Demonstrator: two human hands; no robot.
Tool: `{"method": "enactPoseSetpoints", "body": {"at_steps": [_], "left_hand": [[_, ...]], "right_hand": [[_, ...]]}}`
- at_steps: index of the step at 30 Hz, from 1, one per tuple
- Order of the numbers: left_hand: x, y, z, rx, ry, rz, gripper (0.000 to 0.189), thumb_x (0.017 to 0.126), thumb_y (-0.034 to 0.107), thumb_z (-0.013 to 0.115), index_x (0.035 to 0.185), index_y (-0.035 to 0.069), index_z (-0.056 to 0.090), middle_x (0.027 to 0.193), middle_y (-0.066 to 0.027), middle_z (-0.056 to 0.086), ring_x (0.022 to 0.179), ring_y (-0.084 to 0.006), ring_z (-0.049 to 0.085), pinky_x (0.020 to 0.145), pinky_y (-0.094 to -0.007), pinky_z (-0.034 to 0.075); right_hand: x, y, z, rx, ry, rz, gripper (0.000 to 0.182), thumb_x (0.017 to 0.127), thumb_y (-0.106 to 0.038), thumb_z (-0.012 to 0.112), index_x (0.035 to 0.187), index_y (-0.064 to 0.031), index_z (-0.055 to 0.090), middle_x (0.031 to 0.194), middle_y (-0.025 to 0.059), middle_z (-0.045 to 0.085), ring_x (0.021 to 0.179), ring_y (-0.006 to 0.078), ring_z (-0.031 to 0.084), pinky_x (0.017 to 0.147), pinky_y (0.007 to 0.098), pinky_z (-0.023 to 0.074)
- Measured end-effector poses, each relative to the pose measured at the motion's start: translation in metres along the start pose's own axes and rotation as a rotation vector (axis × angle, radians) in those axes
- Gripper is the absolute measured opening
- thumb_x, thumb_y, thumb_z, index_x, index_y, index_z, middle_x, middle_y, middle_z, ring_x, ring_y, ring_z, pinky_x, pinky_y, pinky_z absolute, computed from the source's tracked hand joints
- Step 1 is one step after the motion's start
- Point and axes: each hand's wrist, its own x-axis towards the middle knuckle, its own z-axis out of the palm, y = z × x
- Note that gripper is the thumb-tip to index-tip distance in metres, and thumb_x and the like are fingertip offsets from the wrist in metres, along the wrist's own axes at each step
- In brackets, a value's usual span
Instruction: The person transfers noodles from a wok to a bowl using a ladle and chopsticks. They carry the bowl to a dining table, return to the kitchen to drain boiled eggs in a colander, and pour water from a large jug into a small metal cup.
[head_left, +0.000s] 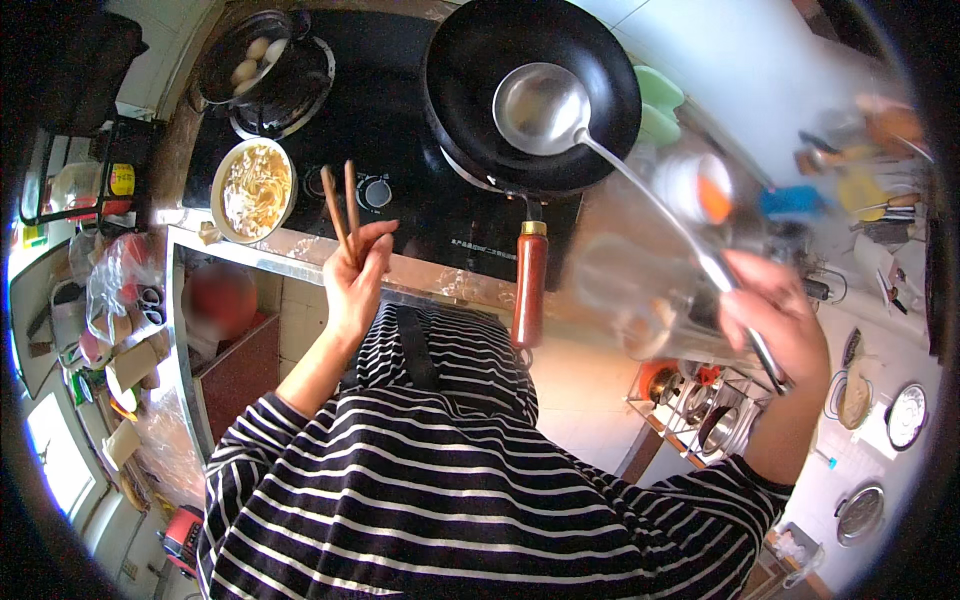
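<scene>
My left hand (358, 277) is closed around a pair of wooden chopsticks (341, 217), their tips over the front of the black glass cooktop (420, 225). In my right hand (780, 319) is the handle of a steel ladle (541, 109); its bowl is over the inside of a black wok (465, 67). Whether ladle and wok touch, I cannot tell. The wok's reddish wooden handle (529, 289) points towards me. A bowl of noodles in broth (257, 191) stands at the cooktop's front left corner.
Behind the noodle bowl, a pot (217, 64) with several eggs sits at the back left. Light green dishes (658, 105) lie right of the wok, near a blurred white container (694, 187). A rack of pans (701, 409) stands low at the right. Bags and packages crowd the left side.
</scene>
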Motion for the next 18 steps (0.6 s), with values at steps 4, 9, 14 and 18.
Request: {"method": "enactPoseSetpoints", "body": {"at_steps": [4, 9, 14, 18], "left_hand": [[0.017, 0.004, 0.034, -0.163, -0.089, -0.046, 0.014, 0.082, 0.011, 0.054, 0.089, 0.000, 0.060, 0.066, 0.0041, 0.050, 0.058, -0.0029, 0.042, 0.054, -0.0167, 0.036], [0.035, 0.002, 0.083, -0.226, 0.004, 0.117, 0.010, 0.077, 0.010, 0.061, 0.082, 0.002, 0.060, 0.063, 0.0056, 0.050, 0.056, -0.0024, 0.042, 0.050, -0.0177, 0.035], [0.046, 0.025, 0.071, 0.474, -0.047, 0.721, 0.027, 0.065, 0.014, 0.068, 0.090, 0.011, 0.060, 0.073, -0.0068, 0.051, 0.063, -0.0227, 0.054, 0.056, -0.0304, 0.045], [0.065, 0.039, 0.066, 0.654, -0.221, 0.751, 0.032, 0.061, 0.015, 0.068, 0.092, 0.013, 0.062, 0.075, -0.0052, 0.050, 0.067, -0.0220, 0.055, 0.061, -0.0319, 0.046]], "right_hand": [[0.034, 0.013, 0.012, -0.103, 0.009, -0.069, 0.014, 0.080, -0.015, 0.053, 0.084, -0.0014, 0.054, 0.055, -0.0043, 0.045, 0.048, 0.0029, 0.041, 0.046, 0.0190, 0.0347], [0.055, 0.027, 0.023, -0.078, 0.051, -0.109, 0.012, 0.080, -0.016, 0.053, 0.079, -0.0041, 0.054, 0.057, -0.0048, 0.046, 0.049, 0.0024, 0.041, 0.048, 0.0185, 0.0340], [0.050, 0.026, 0.027, -0.067, 0.062, -0.102, 0.012, 0.079, -0.018, 0.054, 0.077, -0.0055, 0.054, 0.055, -0.0056, 0.045, 0.050, 0.0027, 0.042, 0.049, 0.0191, 0.0346], [0.050, 0.035, 0.023, -0.087, -0.009, -0.112, 0.014, 0.079, -0.019, 0.054, 0.073, -0.0062, 0.053, 0.055, -0.0055, 0.045, 0.050, 0.0028, 0.042, 0.050, 0.0197, 0.0355]]}}
